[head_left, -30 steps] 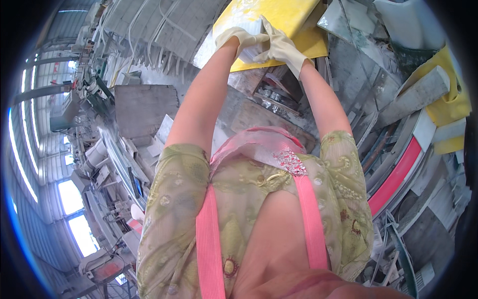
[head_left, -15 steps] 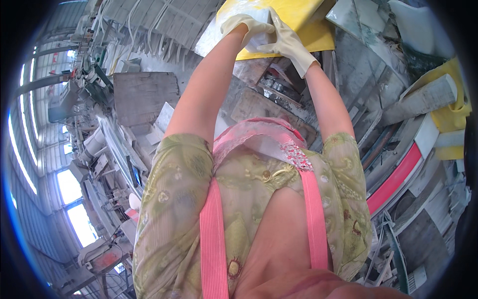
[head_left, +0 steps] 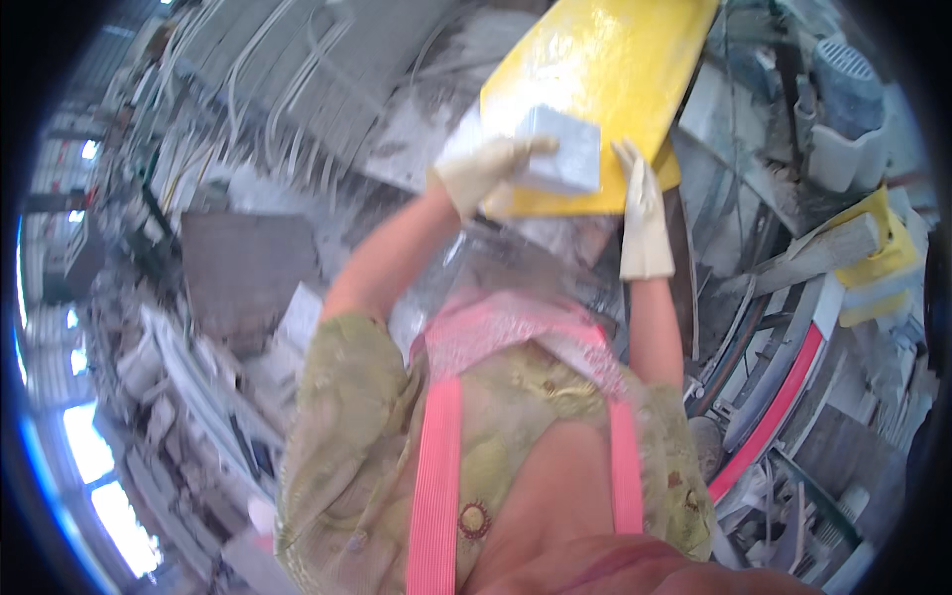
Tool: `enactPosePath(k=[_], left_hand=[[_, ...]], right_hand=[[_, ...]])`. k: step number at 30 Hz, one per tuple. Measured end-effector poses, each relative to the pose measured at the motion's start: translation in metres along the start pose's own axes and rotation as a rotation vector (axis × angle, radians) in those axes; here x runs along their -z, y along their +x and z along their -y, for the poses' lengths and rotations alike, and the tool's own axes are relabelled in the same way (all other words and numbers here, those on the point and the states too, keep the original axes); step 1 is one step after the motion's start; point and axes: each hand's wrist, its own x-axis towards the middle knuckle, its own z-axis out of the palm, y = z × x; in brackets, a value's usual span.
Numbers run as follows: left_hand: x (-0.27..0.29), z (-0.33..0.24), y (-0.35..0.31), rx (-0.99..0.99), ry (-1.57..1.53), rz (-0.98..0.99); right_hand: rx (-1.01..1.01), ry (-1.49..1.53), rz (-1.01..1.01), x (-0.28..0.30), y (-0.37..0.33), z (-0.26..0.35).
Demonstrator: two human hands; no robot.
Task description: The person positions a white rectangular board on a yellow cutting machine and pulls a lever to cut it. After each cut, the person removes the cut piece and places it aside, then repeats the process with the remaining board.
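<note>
My left hand [head_left: 493, 171], in a cream rubber glove, grips a pale grey rectangular block [head_left: 563, 149] by its left side, thumb on top. The block is over the near part of a glossy yellow sheet [head_left: 605, 69]; whether it rests there or is lifted a little I cannot tell. My right hand [head_left: 643, 203], gloved alike, is apart from the block, at the right edge of the sheet. Its fingers are stretched out and nothing shows in them.
Stacked grey slabs [head_left: 297, 69] with pale strips hanging over them stand at the far left. A brown-grey board [head_left: 248, 273] lies nearer on the left. At the right are a pale plastic container [head_left: 845, 154], a yellow cloth-like piece [head_left: 883, 248] and a curved red strip [head_left: 769, 416].
Both hands were together around the block. Now my right hand has let go and moved right, while the left keeps its hold. The view has shifted, showing more of the yellow sheet.
</note>
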Motion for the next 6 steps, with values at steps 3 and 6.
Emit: enactPosePath(k=[3,6], left_hand=[[0.008,0.025,0.006,-0.064,-0.409,0.156],[0.009,0.043,0.034,-0.281,-0.291,-0.038]], right_hand=[[0.042,-0.284,-0.129,-0.016,-0.006,-0.006],[-0.074,-0.116,-0.269,-0.013,0.008,-0.044]])
